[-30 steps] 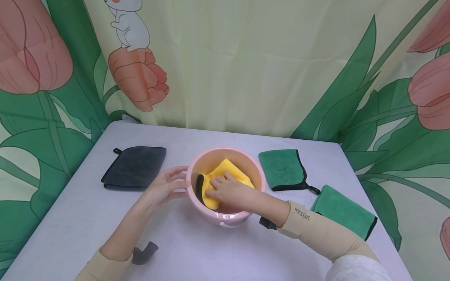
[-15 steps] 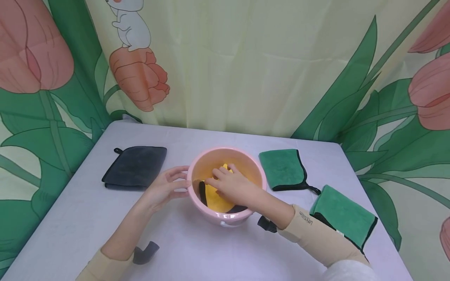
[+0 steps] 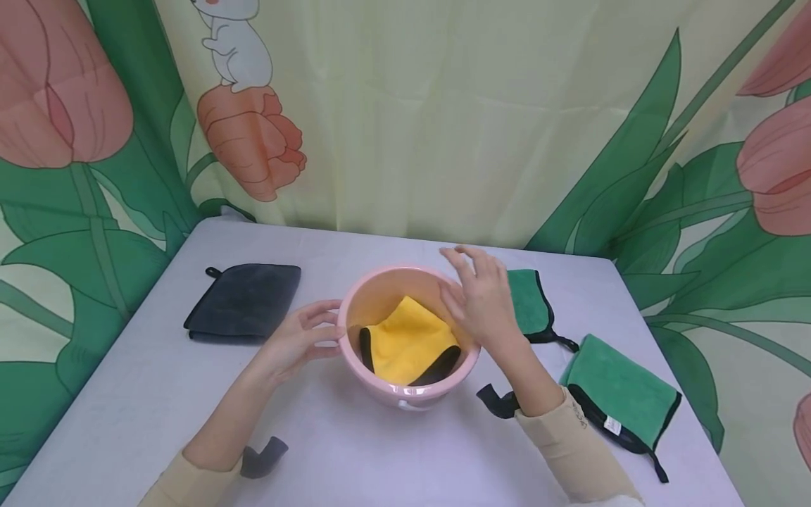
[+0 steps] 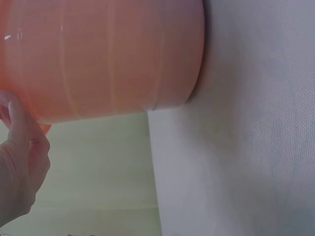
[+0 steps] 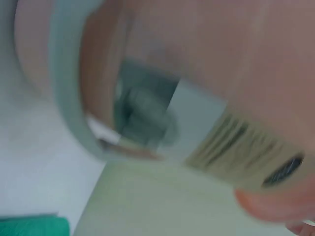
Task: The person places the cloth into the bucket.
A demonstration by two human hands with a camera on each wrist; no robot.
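In the head view a pink bucket [image 3: 380, 391] stands mid-table with a yellow cloth [image 3: 408, 338], edged in black, folded inside it. My left hand [image 3: 294, 341] holds the bucket's left rim, its fingers curved against the wall. The left wrist view shows the same left hand [image 4: 22, 162] by the bucket wall [image 4: 108, 54]. Over the bucket's right rim is my right hand [image 3: 484, 299], fingers loosely bent and holding nothing. It partly covers a green cloth [image 3: 529, 303]. The right wrist view is blurred, mostly filled by the bucket and wrist gear.
To the left lies a folded dark grey cloth [image 3: 247, 303]. Another green cloth [image 3: 624, 384] with black trim and a loop is at the right. A dark strap end [image 3: 497, 401] shows near each wrist. A printed curtain [image 3: 443, 141] hangs behind the table [image 3: 405, 465].
My right hand has come out of the bucket, up and to the right, away from the yellow cloth. That cloth now lies spread lower in the bucket. My left hand has stayed on the rim.
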